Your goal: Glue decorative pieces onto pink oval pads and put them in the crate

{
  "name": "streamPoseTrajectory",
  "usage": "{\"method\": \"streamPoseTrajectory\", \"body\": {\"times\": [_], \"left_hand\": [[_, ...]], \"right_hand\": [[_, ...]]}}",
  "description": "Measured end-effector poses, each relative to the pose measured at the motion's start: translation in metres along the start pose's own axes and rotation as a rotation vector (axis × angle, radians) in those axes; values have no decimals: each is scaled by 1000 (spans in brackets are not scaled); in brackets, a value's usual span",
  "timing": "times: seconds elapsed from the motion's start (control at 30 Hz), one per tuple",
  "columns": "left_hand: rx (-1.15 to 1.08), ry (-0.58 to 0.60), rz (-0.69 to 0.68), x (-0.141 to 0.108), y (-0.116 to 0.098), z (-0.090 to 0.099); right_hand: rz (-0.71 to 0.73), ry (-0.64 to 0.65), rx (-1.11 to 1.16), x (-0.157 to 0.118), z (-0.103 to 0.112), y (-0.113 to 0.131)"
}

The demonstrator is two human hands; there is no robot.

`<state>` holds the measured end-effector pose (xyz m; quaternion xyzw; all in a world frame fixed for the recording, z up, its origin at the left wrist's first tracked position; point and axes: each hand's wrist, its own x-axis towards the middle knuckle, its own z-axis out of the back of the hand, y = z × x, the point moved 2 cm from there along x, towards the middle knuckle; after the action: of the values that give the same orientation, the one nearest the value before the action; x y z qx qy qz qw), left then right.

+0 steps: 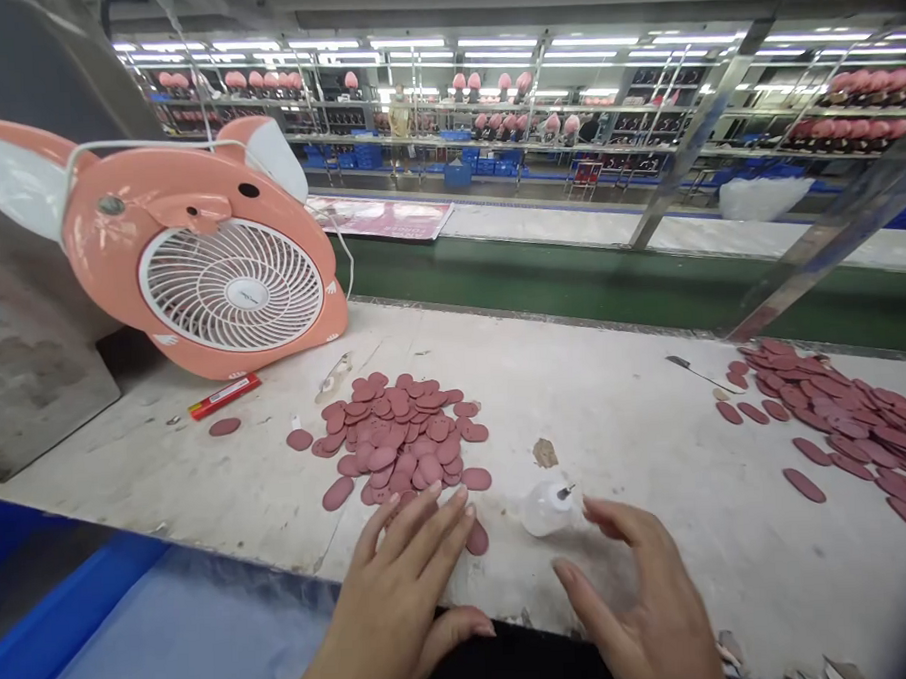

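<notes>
My left hand (411, 582) lies flat with outstretched fingers over the near edge of a pile of dark pink oval pieces (404, 432). Its thumb points right, and one loose oval (477, 539) sits beside the fingers. Just right of centre, a small translucent white bottle (544, 509) with a thin dark metal tip lies on the bench. My right hand (636, 582) is close to that bottle, thumb and forefinger spread apart, with nothing between them. What is under my left fingertips is hidden.
A second heap of ovals (854, 412) spreads at the right, near a thin metal tool (695, 371). A pig-shaped fan (224, 259) stands at the left behind a red box (225, 396). Slanted metal posts (817, 254) rise along the green conveyor (541, 281). A blue bin (74, 606) is lower left.
</notes>
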<state>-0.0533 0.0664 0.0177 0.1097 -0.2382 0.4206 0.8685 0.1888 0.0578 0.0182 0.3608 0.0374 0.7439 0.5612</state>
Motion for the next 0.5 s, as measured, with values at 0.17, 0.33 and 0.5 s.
{"method": "streamPoseTrajectory", "body": {"times": [0.17,0.33,0.5], "left_hand": [[-110,-128,-14,-6,-8,-22],[-281,-204,48,-13,-19,-19],[-777,-73,542,1,-28,4]], "right_hand": [[-141,139,170,18,-35,-7],[-257,162,408,21,-33,-4],[-351,108,604,13,-4,10]]}}
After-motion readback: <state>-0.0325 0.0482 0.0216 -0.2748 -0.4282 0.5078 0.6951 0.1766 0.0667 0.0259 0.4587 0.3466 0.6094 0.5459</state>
